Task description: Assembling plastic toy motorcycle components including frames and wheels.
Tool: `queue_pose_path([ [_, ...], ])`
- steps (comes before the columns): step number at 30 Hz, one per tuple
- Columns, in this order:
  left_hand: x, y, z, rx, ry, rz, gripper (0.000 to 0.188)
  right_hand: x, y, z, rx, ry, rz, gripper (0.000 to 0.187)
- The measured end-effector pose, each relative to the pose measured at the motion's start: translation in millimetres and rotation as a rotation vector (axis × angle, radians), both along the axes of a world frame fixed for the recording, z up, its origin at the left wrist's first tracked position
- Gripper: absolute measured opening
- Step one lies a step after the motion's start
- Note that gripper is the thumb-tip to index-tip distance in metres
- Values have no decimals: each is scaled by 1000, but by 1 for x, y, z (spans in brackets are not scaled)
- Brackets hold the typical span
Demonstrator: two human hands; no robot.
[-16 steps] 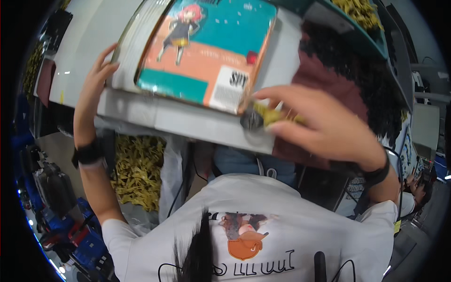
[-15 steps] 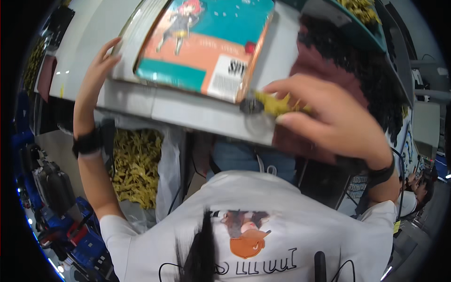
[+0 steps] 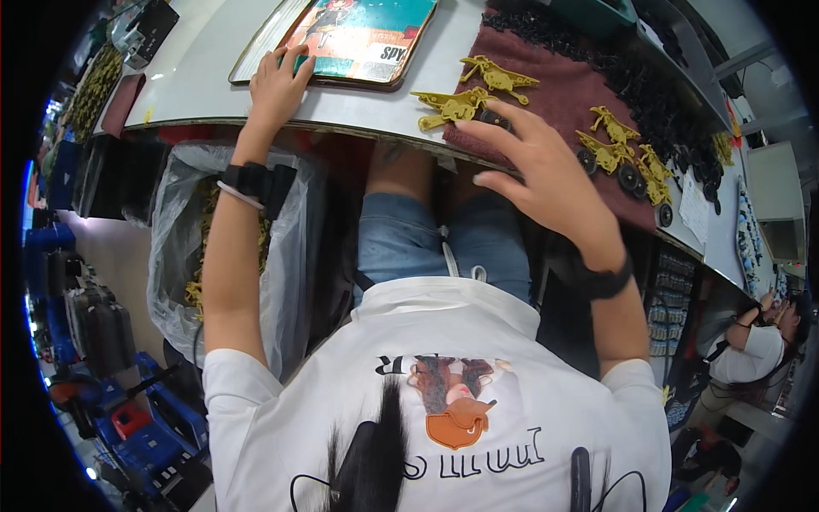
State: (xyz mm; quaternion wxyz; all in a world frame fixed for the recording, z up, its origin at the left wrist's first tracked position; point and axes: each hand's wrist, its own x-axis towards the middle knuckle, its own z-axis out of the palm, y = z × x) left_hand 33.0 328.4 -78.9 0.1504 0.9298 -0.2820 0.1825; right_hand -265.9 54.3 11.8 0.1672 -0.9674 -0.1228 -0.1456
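A yellow part [image 3: 452, 104] sits at the near edge of the table, by the left edge of the red-brown cloth [image 3: 550, 102]. Its long way runs from left to right. One thin end points left, and the other points right, toward the right hand [image 3: 537, 162]. A black wheel [image 3: 497, 120] is at its right side, under the fingers. The right hand's thumb and pointing finger are wide apart. I cannot tell if a fingertip touches the part.

Just behind it, a second yellow part [image 3: 499, 75] lies on the cloth. It also runs left to right, and its right end dips a bit toward the person. More yellow parts [image 3: 607, 154] with black wheels lie to the right.

The left hand [image 3: 277, 92] rests on the near edge of a flat book [image 3: 367, 51] with a shiny, colourful cover. Its fingers are a little apart.

The table [image 3: 188, 81] is white and smooth. Small black bits [image 3: 614, 77] are heaped along the cloth's far side, near a green tray [image 3: 589, 15]. Below the table, a clear bag [image 3: 175, 230] lines a bin with yellow parts inside. Far to the right is another person [image 3: 746, 354] in a white shirt.
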Motion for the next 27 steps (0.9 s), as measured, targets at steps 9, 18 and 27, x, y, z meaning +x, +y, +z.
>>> queue_pose_path([
  [9, -207, -32, -94, -613, 360, -226, 36, 20, -4, -35, 62, -55, -111, 37],
  [18, -217, -14, -134, -845, 1236, -98, 64, 24, -12, -38, 111, 6, -166, 42],
  [27, -263, 93, -207, -338, 1616, 136, 53, 24, -3, -37, -7, 62, -208, 43],
])
